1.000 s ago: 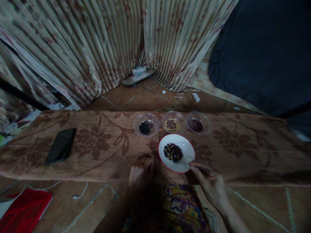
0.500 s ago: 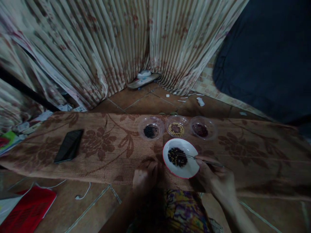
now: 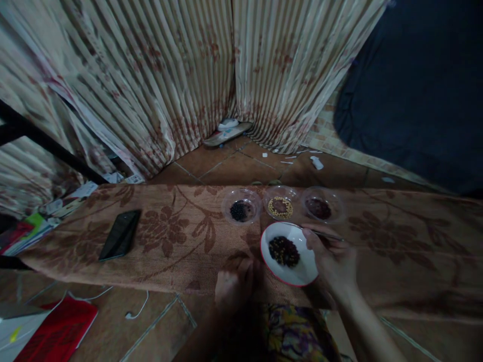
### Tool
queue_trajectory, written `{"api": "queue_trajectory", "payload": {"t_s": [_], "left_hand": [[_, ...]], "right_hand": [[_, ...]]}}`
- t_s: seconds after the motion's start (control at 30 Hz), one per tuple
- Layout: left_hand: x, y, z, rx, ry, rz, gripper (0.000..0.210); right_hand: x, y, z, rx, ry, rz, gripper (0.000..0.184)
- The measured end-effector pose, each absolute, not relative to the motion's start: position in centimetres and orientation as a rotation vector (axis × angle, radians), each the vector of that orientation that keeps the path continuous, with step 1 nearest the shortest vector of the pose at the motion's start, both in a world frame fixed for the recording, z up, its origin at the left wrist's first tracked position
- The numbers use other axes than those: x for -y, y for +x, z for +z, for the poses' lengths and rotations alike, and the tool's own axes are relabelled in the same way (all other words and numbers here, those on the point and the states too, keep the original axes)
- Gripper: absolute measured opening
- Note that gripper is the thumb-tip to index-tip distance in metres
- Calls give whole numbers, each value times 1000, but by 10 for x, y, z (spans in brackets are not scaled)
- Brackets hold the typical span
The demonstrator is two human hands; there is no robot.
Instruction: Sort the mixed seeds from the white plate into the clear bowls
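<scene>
My right hand (image 3: 335,259) is closed around slim metal tweezers (image 3: 324,234), held over the right rim of a white bowl (image 3: 307,264) with a red edge. Mixed dark and yellow beans (image 3: 285,251) lie in that bowl. My left hand (image 3: 234,281) rests curled on the cloth left of the bowl; its fingertips are hidden. Behind the bowl stand three clear plastic cups: the left cup (image 3: 256,203) has black beans, the middle cup (image 3: 279,190) yellow beans and the right cup (image 3: 337,206) dark red beans. Whether the tweezer tips hold a bean is too small to tell.
A brown flowered cloth (image 3: 169,271) covers the long, low table. A black phone (image 3: 119,235) lies on its left part. Striped curtains (image 3: 188,75) hang behind, with a skateboard (image 3: 226,134) on the floor beneath. A red bag (image 3: 64,327) is on the floor at lower left.
My right hand has drawn the tweezers out of the beans, up to the bowl's right rim near the right cup. My left hand stays curled; the whole view has shifted slightly.
</scene>
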State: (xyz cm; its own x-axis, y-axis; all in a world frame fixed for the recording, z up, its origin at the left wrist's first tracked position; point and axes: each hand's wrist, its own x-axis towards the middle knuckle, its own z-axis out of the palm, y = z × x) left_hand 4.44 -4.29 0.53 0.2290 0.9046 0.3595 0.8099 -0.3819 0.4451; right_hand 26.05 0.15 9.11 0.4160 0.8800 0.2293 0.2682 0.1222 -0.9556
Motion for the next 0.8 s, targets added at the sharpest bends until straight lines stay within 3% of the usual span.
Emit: {"api": "queue_trajectory", "payload": {"t_s": [0.27, 0.8], "left_hand": [[41, 42, 7, -1607, 2350, 859, 20], [41, 41, 6, -1653, 2388, 803, 18]], "right_hand": [[63, 305, 68, 1152, -1660, 676, 25], [66, 294, 54, 1362, -1510, 666, 22]]}}
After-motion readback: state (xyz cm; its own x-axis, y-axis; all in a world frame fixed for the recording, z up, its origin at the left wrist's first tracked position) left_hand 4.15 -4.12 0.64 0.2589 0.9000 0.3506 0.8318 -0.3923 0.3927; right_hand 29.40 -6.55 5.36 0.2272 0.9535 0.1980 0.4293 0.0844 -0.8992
